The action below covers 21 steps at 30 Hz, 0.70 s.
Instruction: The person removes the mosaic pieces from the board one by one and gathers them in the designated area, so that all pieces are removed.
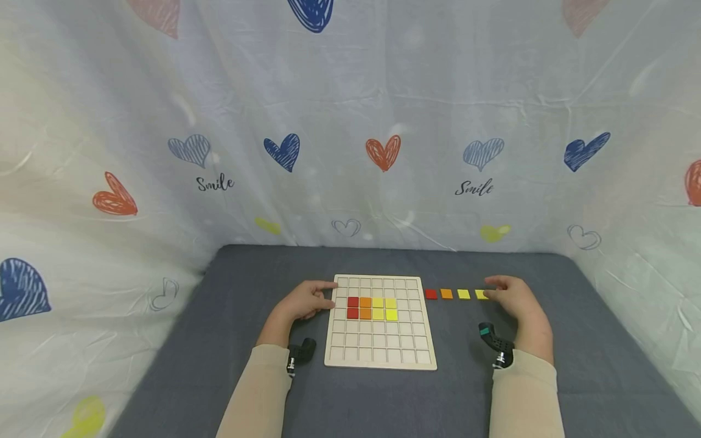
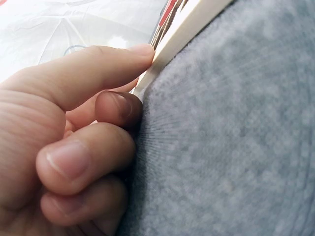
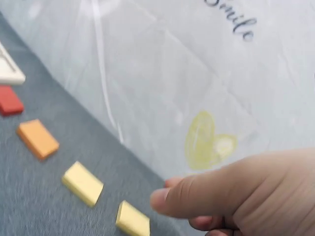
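Observation:
A pale wooden grid board [image 1: 378, 359] lies on the grey cloth. On it two red tiles [image 1: 353, 308], two orange tiles [image 1: 365, 308] and several yellow tiles [image 1: 384, 308] form two rows. At the board's left edge, my left hand [image 1: 303, 301] reaches out its index finger and rests its thumb [image 2: 113, 69] against the side; the other fingers curl inward. To the right of the board, a loose row runs from a red tile [image 1: 431, 294] through an orange tile [image 3: 38, 139] to two yellow tiles [image 3: 82, 183]. My right hand [image 1: 515, 297] hovers beside the endmost yellow tile [image 3: 133, 220], thumb just off it.
Grey cloth [image 1: 230, 274] covers the table around the board. A white curtain [image 1: 328, 91] printed with hearts hangs behind and at both sides. Each wrist wears a black camera mount, one on the left [image 1: 301, 351] and one on the right [image 1: 495, 342].

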Motion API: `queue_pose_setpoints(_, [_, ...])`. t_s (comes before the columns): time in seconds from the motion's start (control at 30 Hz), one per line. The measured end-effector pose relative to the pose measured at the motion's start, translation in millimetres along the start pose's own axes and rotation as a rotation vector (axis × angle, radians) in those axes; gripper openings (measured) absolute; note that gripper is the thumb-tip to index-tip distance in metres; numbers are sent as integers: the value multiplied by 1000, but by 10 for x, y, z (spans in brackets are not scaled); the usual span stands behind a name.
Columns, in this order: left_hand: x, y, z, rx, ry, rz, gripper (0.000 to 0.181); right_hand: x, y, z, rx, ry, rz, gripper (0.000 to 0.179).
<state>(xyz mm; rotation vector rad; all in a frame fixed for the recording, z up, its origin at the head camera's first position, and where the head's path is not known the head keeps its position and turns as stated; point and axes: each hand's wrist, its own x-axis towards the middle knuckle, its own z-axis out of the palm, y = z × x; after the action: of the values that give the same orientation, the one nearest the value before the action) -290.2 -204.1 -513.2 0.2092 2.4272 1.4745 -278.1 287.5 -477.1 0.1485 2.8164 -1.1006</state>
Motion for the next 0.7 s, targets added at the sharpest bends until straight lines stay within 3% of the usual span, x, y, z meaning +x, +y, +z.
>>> queue_pose_setpoints(0.37, [13,-8,9,11,13,-1,56,-54,-445,-21,-4,33,-116,48])
queue_pose_setpoints(0.7, [13,4,4,1,4,-12,57,-131,-913,138,26,39,-242,47])
